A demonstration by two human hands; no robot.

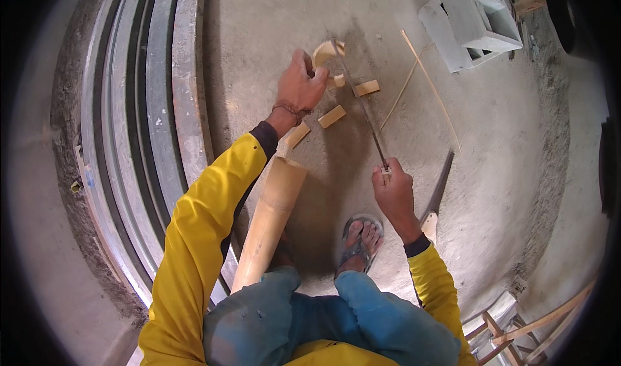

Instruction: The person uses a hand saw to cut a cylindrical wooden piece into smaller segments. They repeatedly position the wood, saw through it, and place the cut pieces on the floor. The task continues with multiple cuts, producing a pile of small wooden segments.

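My left hand (302, 81) is closed around a short curved bamboo piece (326, 50) at upper centre. My right hand (394, 191) grips a long, thin metal blade (365, 117), whose far end crosses that piece. Small bamboo blocks (332, 116) lie on the concrete floor around and below my left hand. A thick bamboo length (272, 217) leans by my left leg, under my left forearm. Right of my right hand, a dark saw or blade with a pale handle (440, 188) lies on the floor.
Long metal beams (162, 88) run along the left. Hollow concrete blocks (472, 26) sit at top right. Two thin bamboo strips (430, 91) lie right of the blade. Wooden framing (546, 321) stands at lower right. My sandalled foot (359, 243) is below the blade.
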